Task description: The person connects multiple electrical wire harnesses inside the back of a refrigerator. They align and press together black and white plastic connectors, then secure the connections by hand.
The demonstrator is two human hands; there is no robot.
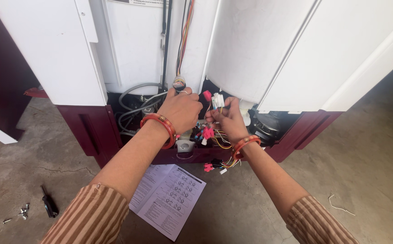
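Two hands work inside the open back of a white and maroon plastic machine.

The left hand [181, 110] closes around a wire bundle [179, 83]; the right hand [227, 119] pinches a white plug [218, 100] among coloured wires [221, 143]. A paper sheet [169, 199] lies flat on the rough concrete floor [363, 162].

White wire connector [218, 100] among loose wires [221, 143]

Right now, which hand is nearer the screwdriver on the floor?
Left. The left hand is up at the wire bundle, above and right of the screwdriver. The right hand, gripping the white connector, is farther right.
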